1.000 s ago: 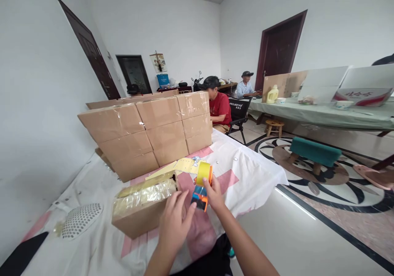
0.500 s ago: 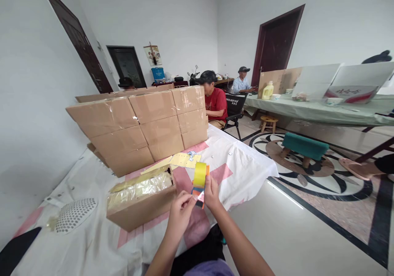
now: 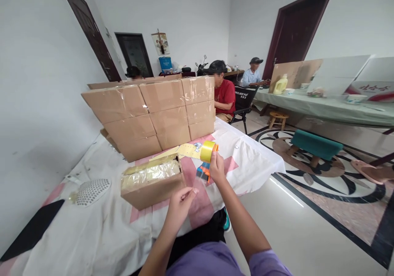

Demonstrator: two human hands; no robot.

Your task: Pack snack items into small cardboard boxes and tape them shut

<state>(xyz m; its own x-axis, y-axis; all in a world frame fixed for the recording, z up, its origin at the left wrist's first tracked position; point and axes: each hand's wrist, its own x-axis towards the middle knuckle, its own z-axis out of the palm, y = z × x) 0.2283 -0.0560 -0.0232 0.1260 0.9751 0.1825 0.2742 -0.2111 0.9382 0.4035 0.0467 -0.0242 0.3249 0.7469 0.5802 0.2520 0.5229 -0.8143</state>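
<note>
My right hand (image 3: 218,167) is closed around an orange and blue tape dispenser (image 3: 204,171) carrying a yellow roll of tape (image 3: 208,151). My left hand (image 3: 182,202) is pinched on the free end of a clear strip of tape (image 3: 200,184), which runs down from the dispenser. To the left of the dispenser a small cardboard box (image 3: 154,192) stands on the cloth-covered table, its top covered with shiny tape. Behind it lies a flat yellow piece (image 3: 189,150) with a printed figure.
A wall of taped cardboard boxes (image 3: 164,113) stands across the far side of the table (image 3: 261,157). At the left lie a white perforated piece (image 3: 92,192) and a black flat object (image 3: 33,226). A person in red (image 3: 225,95) sits behind the boxes.
My hands have moved apart, and a clear strip of tape now stretches between them. The dispenser has tilted and moved up and right in view. The camera has shifted left.
</note>
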